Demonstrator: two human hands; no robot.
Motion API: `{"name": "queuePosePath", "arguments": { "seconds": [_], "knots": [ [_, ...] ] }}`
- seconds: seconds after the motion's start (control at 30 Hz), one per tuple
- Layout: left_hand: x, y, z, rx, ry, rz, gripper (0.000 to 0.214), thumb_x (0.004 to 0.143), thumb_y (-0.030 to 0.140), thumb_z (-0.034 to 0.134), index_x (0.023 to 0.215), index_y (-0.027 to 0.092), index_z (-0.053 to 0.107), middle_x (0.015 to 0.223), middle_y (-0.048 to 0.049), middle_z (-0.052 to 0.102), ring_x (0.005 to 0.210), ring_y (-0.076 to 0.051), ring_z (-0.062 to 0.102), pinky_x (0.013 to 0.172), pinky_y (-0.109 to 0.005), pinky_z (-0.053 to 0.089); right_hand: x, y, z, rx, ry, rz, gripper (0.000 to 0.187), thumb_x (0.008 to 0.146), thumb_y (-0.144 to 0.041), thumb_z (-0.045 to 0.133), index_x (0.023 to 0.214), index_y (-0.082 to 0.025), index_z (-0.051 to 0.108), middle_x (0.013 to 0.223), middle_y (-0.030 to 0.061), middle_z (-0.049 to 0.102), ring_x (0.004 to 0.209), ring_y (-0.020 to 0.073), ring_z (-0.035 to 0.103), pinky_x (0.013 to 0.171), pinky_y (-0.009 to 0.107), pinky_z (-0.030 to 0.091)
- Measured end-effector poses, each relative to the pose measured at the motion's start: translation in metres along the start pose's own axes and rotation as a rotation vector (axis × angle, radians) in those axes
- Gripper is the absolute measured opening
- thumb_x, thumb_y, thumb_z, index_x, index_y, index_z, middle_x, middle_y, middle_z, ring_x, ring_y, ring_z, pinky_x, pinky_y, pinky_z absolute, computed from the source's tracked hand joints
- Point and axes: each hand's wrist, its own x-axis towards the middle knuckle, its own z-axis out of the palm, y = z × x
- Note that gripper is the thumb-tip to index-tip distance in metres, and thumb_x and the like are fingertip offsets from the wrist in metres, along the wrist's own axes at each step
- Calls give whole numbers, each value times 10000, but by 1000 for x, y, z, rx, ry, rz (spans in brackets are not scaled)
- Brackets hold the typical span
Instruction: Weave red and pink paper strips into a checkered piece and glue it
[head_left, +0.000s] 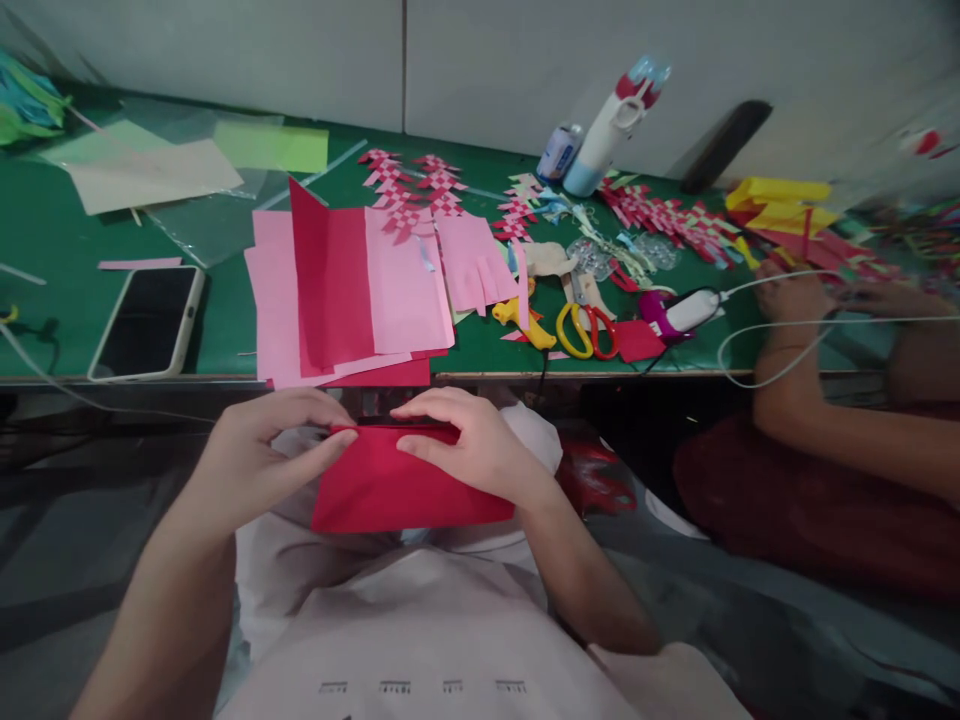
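Over my lap I hold a sheet of red paper point(405, 490), its top edge toward the table. My left hand point(277, 450) pinches its upper left corner between thumb and fingers. Along the right part of the same edge, my right hand point(465, 440) grips it with the thumb on the near face. Just beyond, on the table, lie pink paper sheets point(409, 290) with a folded red sheet point(334, 290) standing partly open on them. Scissors point(585, 325) with yellow and red handles rest right of the stack, near a yellow tool point(525, 320) whose kind I cannot tell.
A phone point(148, 322) lies on the green table point(217, 340) at left. Woven pink-and-red paper strips point(394, 190), a can point(559, 152) and a white bottle point(611, 130) stand or lie toward the wall. At right are a white cable point(780, 325) and another person's arm point(795, 380).
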Motion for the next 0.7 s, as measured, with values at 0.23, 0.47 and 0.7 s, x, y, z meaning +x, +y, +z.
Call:
{"name": "queuePosePath", "arguments": {
  "seconds": [0.23,0.47,0.7],
  "knots": [
    [2,17,25,-30,266,-153,72,755,270,690,756,201,670,761,10,708,696,-127,634,634,-214,510,1,0,8,245,-24,198,251,803,-390,676,953,-192,710,959,35,733,876,171,663,781,283,510],
    [0,27,30,-73,260,-264,156,728,356,722,765,206,703,743,6,722,658,-137,643,592,-226,515,-3,4,13,404,17,310,228,772,-389,699,838,-171,706,845,27,713,765,152,632,694,263,491],
    [1,34,26,-42,205,-241,139,739,370,708,737,231,712,756,8,728,681,-148,659,592,-219,527,-4,4,11,396,32,334,190,754,-355,711,770,-167,693,743,9,666,673,124,575,604,231,458]
  ]
}}
